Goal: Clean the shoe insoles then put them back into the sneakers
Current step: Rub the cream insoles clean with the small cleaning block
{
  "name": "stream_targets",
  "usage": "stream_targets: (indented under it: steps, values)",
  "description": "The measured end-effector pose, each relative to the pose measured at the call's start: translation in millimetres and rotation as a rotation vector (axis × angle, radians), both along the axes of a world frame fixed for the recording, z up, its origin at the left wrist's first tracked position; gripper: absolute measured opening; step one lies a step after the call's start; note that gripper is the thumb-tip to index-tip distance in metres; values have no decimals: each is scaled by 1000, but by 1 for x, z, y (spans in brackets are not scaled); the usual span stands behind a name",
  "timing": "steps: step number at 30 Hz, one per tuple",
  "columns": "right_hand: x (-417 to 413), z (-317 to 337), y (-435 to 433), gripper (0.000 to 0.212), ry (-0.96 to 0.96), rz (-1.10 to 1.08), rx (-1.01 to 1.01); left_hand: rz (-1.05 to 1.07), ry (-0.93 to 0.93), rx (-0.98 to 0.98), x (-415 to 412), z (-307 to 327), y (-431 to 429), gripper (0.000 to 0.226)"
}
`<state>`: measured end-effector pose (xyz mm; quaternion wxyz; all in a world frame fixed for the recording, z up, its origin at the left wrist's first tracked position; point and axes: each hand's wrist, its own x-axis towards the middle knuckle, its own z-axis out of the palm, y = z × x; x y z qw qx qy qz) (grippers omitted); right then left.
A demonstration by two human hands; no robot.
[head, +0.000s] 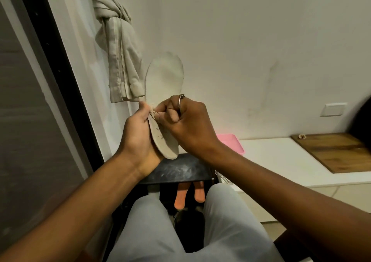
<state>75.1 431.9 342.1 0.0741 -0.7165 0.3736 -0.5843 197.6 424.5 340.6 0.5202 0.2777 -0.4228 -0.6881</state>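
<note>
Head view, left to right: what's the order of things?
Black window frame → knotted beige curtain → left hand → right hand → pink plastic tub → brown wooden board. The pale insole held in both hands overlaps them, so omitted.

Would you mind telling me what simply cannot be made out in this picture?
Head view:
- Whether the right hand pinches anything besides the insole: hidden by its curled fingers.
- Pink tray: contents behind the right forearm.
- Orange insoles: far ends under the black stand.
- Dark shape: cut off by the right edge.
</note>
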Motion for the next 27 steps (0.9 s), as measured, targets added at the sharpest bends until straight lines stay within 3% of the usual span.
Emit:
stream_targets:
  steps: [3,9,13,16,18,23,27]
  values:
    - [10,-10,9,32,-27,37,7,1,-38,22,4,6,2,79]
    - [-5,-22,27,39,118,207,-27,89,-25,80,9,7,-6,76]
    - [-13,-14,13,41,345,83,-199,86,-9,58,9,8,-6,69]
    - [-20,-6,-14,15,529,-105,-219,58,-15,21,7,7,-3,66]
    - [-18,-2,-20,10,598,-177,-215,52,-10,11,7,9,-1,66]
    - [-9,-14,4,19,380,-90,-2,24,4,-16,10,7,-6,76]
    - [-17,-9,7,33,370,-109,95,-15,-28,-26,2,1,-2,73]
